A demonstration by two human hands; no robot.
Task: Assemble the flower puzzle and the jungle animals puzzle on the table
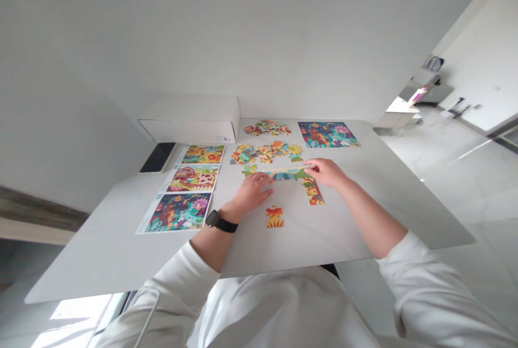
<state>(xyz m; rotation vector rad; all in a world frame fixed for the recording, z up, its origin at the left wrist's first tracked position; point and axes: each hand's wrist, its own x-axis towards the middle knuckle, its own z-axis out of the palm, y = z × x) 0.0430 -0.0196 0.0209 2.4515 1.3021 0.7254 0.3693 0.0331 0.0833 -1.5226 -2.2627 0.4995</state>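
Observation:
A joined strip of jigsaw puzzle pieces (285, 174), with blue and green parts, lies across the table between my hands. My left hand (253, 191) rests at the strip's left end, fingertips touching it and thumb spread away. At the upper right corner, my right hand (327, 172) has thumb and fingers closed on the strip's edge. Below that corner, a short column of joined pieces (313, 192) runs toward me. One orange piece (275, 218) lies apart, nearer the front edge. A green and yellow piece (249, 170) sits just beyond my left hand, partly hidden.
Loose puzzle pieces (279, 150) lie beyond the strip, with another pile (267, 128) farther back. A dark, colourful puzzle picture (327, 135) is at back right. On the left are a sheet with three pictures (190, 178), a phone (157, 157) and a white box (188, 131).

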